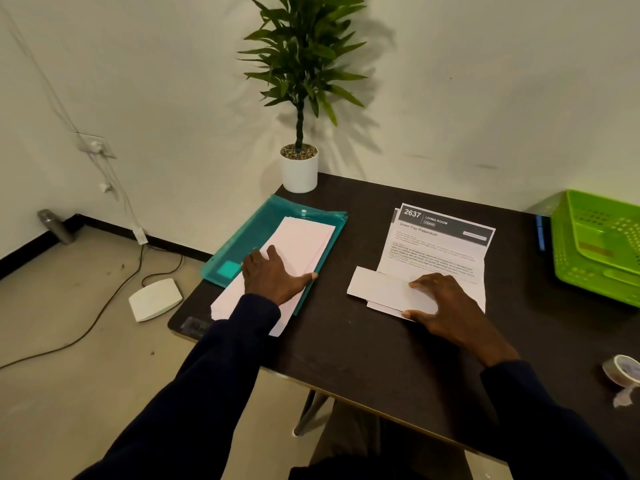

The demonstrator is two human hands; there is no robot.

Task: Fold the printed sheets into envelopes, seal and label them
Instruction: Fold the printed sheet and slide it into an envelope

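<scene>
White wall (485,81) behind, dark table (346,341) before us. A teal folder (249,230) lies at the table's left edge with pale pink envelopes (301,244) stacked on it, overhanging toward us. The printed sheet (436,247) is mid-table, its near part folded up over itself. We judge folding is in hand: one fold made, sheet not yet envelope-sized. Next calls for a firm crease, a second fold, then an envelope from the stack. Left hand (273,275) rests flat on the envelopes, fingers spread. Right hand (446,303) presses the folded flap, fingers on top, thumb at its near edge, gripping nothing
</scene>
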